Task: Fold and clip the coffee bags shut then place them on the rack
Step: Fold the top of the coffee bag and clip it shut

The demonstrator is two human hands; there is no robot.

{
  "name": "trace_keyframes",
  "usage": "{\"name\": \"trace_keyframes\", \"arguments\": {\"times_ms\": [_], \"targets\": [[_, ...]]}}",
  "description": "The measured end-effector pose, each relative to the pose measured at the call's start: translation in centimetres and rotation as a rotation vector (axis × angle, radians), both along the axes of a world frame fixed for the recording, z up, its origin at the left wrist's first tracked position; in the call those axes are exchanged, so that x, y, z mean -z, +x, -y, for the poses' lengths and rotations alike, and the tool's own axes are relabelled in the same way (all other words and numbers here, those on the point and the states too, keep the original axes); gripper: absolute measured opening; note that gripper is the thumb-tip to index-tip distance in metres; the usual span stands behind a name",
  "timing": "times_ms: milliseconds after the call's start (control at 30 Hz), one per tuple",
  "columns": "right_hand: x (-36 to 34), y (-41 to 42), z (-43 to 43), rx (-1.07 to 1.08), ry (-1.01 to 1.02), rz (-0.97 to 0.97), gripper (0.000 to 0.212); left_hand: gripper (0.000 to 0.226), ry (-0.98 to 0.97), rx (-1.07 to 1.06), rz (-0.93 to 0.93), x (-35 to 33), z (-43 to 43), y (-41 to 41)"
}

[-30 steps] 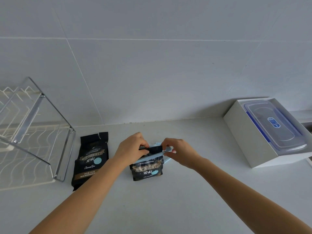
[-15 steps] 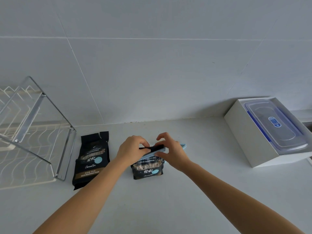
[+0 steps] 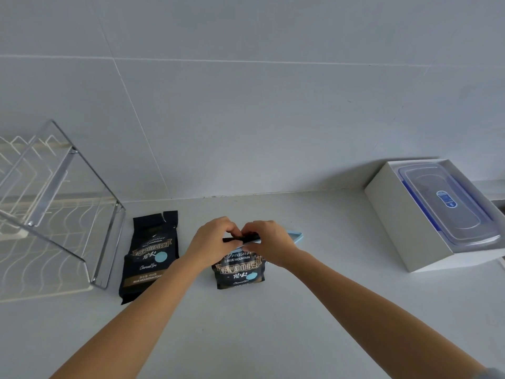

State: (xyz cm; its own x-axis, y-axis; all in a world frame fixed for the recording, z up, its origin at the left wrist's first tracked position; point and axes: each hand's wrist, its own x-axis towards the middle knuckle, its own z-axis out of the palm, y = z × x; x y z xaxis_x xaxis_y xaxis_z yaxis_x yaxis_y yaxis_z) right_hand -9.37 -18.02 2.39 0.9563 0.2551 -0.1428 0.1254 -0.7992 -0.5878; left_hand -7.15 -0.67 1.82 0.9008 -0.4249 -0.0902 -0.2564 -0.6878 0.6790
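L hand (image 3: 211,242) pinched folded top of centre coffee bag (image 3: 240,272) on counter (image 3: 246,337), R hand (image 3: 269,242) gripped blue clip (image 3: 297,236) at same fold, 2nd bag (image 3: 150,255) flat, unclipped, betw. it & rack (image 3: 62,209), white box (image 3: 393,228) far right

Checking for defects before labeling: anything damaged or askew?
The coffee bag beside the rack has a split, ragged top edge, not yet folded. The other bag, blue clip at its fold, looks intact. Nothing spilled.
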Motion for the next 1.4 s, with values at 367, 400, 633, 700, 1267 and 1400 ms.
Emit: {"name": "trace_keyframes", "arguments": {"times_ms": [367,400,633,700,1267,1400], "targets": [[0.4,-0.2,0.3,0.011,0.021,0.001,0.017,0.027,-0.311,-0.356,-0.215,3.1,-5.3,-3.9],[0.2,-0.2,0.3,-0.01,-0.009,0.007,0.017,0.025,-0.329,-0.358,-0.222,3.1,-5.4,-3.9],[-1.1,0.3,-2.0,-0.233,-0.347,0.049,0.024,0.015,-0.327,-0.336,-0.184,2.8,-5.5,-3.3],[-1.1,0.3,-3.7,-0.291,-0.372,0.04,0.03,0.014,-0.303,-0.324,-0.166,2.8,-5.4,-3.2],[-0.2,0.5,-5.3,-0.306,-0.234,0.085,0.014,0.019,-0.198,-0.262,-0.12,3.1,-6.8,-3.4],[0.0,0.4,-5.3,-0.286,-0.244,0.086,0.016,0.015,-0.288,-0.46,-0.072,4.0,-5.8,-5.0]]}}
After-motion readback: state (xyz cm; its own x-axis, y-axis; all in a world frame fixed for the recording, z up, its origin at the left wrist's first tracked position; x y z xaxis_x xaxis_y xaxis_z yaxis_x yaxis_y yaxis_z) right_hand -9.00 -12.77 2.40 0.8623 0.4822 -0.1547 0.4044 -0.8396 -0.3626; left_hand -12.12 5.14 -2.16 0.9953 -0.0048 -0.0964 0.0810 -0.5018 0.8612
